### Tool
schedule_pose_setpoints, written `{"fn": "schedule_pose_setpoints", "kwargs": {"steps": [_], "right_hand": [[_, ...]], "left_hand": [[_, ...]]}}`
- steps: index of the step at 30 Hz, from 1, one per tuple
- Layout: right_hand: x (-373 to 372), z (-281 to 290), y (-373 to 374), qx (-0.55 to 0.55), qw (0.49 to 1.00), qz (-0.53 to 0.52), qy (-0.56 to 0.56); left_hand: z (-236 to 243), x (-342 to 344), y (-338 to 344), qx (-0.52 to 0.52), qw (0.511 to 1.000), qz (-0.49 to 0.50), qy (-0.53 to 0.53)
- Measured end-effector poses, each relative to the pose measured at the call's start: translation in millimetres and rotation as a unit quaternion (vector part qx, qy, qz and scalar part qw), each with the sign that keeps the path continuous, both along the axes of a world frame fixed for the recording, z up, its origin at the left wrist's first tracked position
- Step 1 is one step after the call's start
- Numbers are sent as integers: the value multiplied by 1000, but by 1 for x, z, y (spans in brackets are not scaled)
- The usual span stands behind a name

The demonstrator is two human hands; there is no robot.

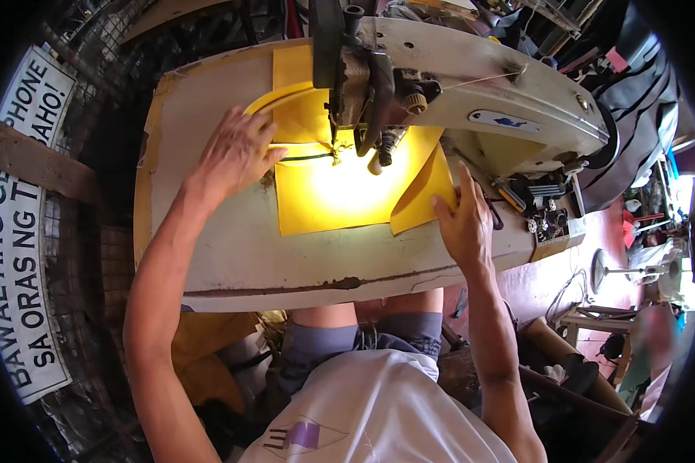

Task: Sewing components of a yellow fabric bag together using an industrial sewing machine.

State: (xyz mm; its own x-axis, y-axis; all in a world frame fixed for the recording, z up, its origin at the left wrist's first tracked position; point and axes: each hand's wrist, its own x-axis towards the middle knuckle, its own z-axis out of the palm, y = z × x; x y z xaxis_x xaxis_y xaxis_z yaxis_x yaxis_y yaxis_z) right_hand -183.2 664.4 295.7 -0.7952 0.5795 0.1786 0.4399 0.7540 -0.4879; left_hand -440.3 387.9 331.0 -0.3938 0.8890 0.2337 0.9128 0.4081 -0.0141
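Observation:
A yellow sheet of material [316, 212] lies on the sewing machine's bed, under the needle area and brightly lit by a lamp. Its right part is folded up into a flap [428, 189]. At the left, a curved yellow strip [286, 94] rises from the work, and a dark cord-like line [307, 157] runs toward the needle. My left hand [239, 150] has its fingers curled at the strip's end, with the thumb by the dark line. My right hand [469, 220] grips the flap's right edge, thumb on it and index finger stretched up.
The sewing machine [479, 77] arches over the work. Small tools and metal parts [548, 216] lie on the table's right end. At the left stand a wire mesh and a lettered sign [23, 309]. A fan [602, 268] is on the floor at right.

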Motion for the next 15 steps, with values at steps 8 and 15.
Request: {"fn": "schedule_pose_setpoints", "kwargs": {"steps": [8,15], "right_hand": [[-114,4,39,173,971,148,70],[-140,4,26,86,967,171,169]], "left_hand": [[16,124,-40,-11,874,192,-447],[22,145,-14,-55,903,-1,-425]]}}
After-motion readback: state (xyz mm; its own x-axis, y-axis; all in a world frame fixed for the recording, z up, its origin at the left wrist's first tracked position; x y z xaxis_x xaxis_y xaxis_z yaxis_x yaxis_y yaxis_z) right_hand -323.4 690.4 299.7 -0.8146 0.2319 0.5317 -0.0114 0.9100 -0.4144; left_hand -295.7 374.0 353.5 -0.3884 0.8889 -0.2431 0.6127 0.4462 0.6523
